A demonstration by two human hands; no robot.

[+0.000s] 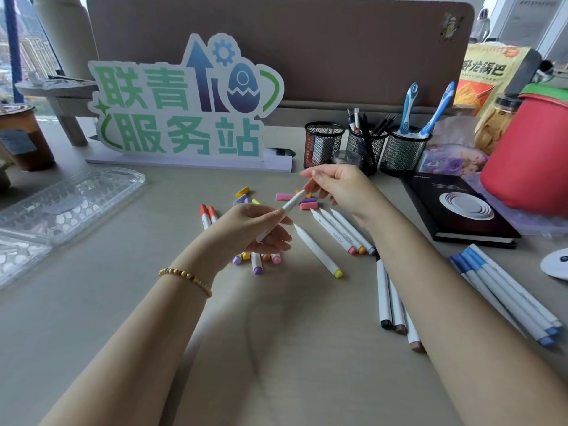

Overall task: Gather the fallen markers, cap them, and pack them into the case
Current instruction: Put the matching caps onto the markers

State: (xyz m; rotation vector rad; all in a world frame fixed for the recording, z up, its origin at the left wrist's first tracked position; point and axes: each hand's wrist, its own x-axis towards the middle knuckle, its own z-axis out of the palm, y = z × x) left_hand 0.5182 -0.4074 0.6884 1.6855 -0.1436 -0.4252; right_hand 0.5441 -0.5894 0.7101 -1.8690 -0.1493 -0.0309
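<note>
Desk (123, 302) holds everything. Open marker case (61, 207) lies far left, with a drink cup (26, 136) behind it. Standing sign (184, 103) at far centre, in front of the desk divider (307, 41). Three mesh pen holders (365, 146) right of the sign. Notebook (461, 207) near-right of the holders; snack bag (491, 78) and a tub (531, 158) far right. Loose caps (304, 199) lie mid-desk, behind three uncapped markers (341, 230). Both hands, left hand (255, 229) and right hand (338, 186), hold one marker (289, 206) above the scattered markers. Single marker (316, 250) lies just right of the left hand. Marker row (507, 296) at near right, right of more markers (390, 299).
</note>
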